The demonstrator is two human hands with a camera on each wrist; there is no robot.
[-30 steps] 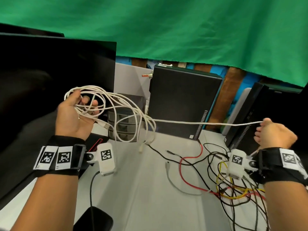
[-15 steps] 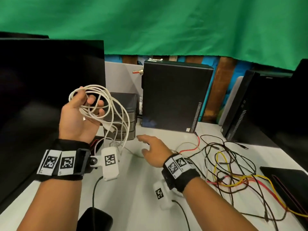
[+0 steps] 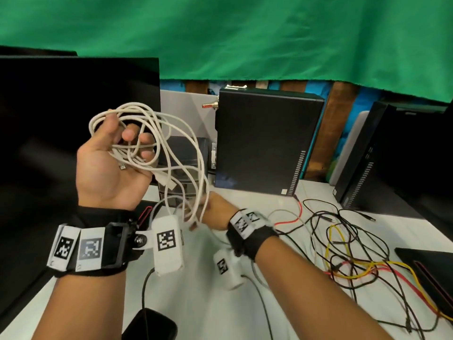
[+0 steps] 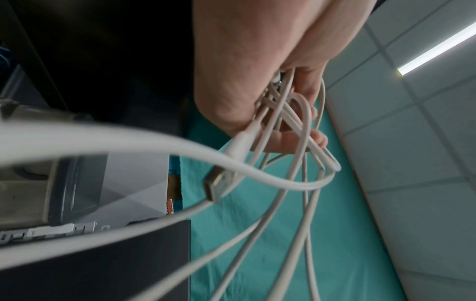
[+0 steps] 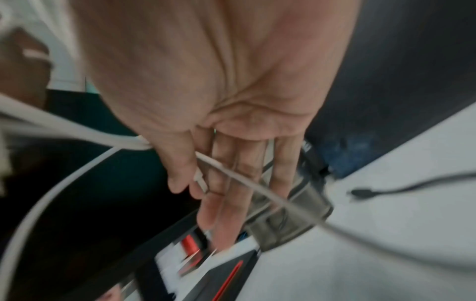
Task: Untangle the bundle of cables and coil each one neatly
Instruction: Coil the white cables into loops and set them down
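Cable tangle [image 3: 362, 256] lies on table [image 3: 210, 303], right of both hands.

Green cloth [image 3: 245, 33] hangs behind white table [image 3: 208, 303]

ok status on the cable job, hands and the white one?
Left hand grips the white cable coil, raised. Right hand pinches its hanging strand low down. Black, red and yellow cables lie tangled on the table, untouched.

Your left hand [image 4: 257, 61] grips several loops of white cable [image 4: 304, 183] (USB plug [image 4: 213, 187] dangling free) against green cloth [image 4: 283, 254].
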